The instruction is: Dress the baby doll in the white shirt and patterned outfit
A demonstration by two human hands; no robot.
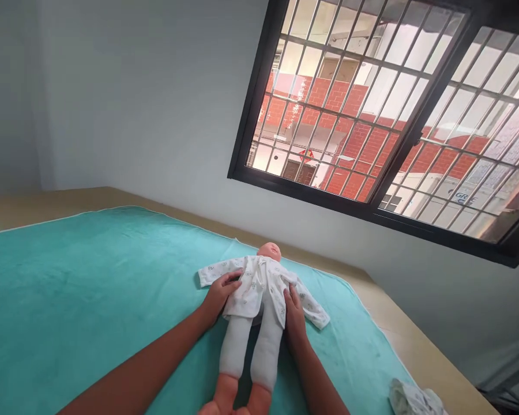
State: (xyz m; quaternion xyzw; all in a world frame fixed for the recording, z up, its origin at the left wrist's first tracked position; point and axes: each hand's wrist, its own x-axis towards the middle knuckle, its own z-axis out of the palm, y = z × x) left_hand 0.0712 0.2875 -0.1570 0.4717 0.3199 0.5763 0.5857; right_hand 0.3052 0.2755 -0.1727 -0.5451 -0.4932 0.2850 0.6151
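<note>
A baby doll (263, 357) lies on its back on a teal blanket (90, 288), head at the far end and feet toward me. It wears a white printed jacket (247, 288) with both sleeves spread out and white leggings or cloth legs; the pink lower legs and feet are bare. My left hand (219, 297) grips the doll's side at the jacket, just below the left sleeve. On the opposite side my right hand (294, 317) presses against the jacket under the other sleeve. Both hands hold the torso between them; some fingertips are hidden by cloth.
A crumpled white printed cloth (415, 397) lies at the blanket's lower right edge. The blanket covers a wooden surface (398, 320) set against a grey wall (155, 115). A barred window (372, 115) is above on the right.
</note>
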